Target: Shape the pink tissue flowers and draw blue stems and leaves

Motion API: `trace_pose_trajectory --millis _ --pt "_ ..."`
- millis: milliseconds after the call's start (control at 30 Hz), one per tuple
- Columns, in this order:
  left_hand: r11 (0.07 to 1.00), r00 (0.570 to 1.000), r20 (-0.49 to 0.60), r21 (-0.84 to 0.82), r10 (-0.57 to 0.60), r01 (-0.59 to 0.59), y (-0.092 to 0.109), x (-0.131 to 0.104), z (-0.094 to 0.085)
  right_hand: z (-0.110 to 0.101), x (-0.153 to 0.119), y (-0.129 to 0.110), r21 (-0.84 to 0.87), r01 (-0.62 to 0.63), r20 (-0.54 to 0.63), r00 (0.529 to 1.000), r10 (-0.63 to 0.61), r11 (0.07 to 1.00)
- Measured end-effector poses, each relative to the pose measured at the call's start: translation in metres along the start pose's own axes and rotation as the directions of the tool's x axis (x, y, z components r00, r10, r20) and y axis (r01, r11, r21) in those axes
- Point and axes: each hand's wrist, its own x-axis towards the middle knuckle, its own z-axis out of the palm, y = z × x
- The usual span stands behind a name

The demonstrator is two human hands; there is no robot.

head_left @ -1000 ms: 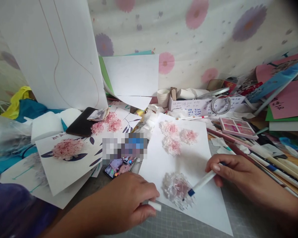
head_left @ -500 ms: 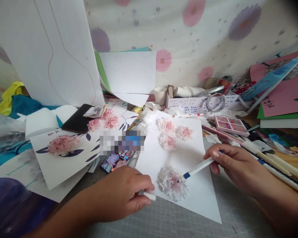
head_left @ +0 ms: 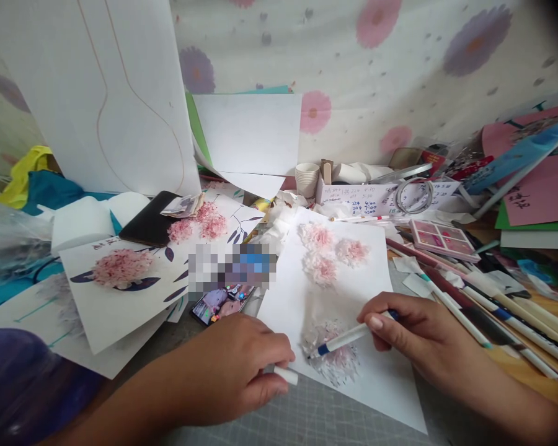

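On the white sheet (head_left: 283,303): a pale ruffled flower (head_left: 341,365) near the lower end, pink flowers (head_left: 323,267) farther up.
Right hand (head_left: 400,328): fingers closed round a white-and-blue pen (head_left: 348,337), its tip at the pale flower's left side; contact I cannot tell.
Left hand (head_left: 251,365): fingers curled tight on a small white cylinder (head_left: 287,375), beside the sheet's edge.
Right of the sheet: loose pens (head_left: 504,314) and a four-pan palette (head_left: 444,240).
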Motion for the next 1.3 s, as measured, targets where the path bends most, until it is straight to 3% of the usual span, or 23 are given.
trace_pose_trajectory --millis 133,300,467,633,733,800,967,1133,1300 --pt "1.000 1.000 -0.011 0.002 0.007 -0.007 0.000 0.000 0.001 0.000 0.001 0.002 0.035 -0.028 -0.125 0.992 0.032 0.999" --pt "1.000 0.999 -0.030 0.011 0.021 -0.021 -0.001 -0.002 0.002 0.000 0.004 0.005 0.083 -0.058 0.014 0.998 0.057 0.995" --pt "1.000 1.000 -0.017 0.022 0.009 -0.009 0.000 -0.001 0.001 -0.003 0.008 0.017 0.135 -0.073 -0.174 0.980 0.096 0.988" --pt "1.000 0.999 -0.033 0.013 0.015 -0.015 0.000 -0.001 0.001 -0.003 0.008 0.017 0.126 -0.103 -0.029 0.994 0.107 0.987" --pt "1.000 0.998 -0.050 0.011 0.027 -0.027 -0.001 -0.002 0.003 -0.005 0.010 0.020 0.127 -0.116 -0.168 0.976 0.137 0.985" --pt "0.999 0.998 -0.049 0.014 0.032 -0.031 -0.002 -0.003 0.004 -0.007 0.011 0.023 0.174 -0.112 -0.220 0.964 0.150 0.978" --pt "1.000 0.999 -0.036 0.017 0.023 -0.022 -0.001 -0.001 0.003 -0.013 0.010 0.027 0.239 -0.121 -0.110 0.982 0.151 0.963" --pt "0.998 1.000 0.006 0.056 0.000 0.000 0.003 0.000 0.000 -0.029 0.008 0.030 0.459 -0.114 -0.241 0.939 0.247 0.881" --pt "0.997 0.999 -0.019 0.060 0.041 -0.040 0.000 -0.001 -0.001 -0.030 0.006 0.030 0.406 -0.164 -0.015 0.982 0.186 0.899"
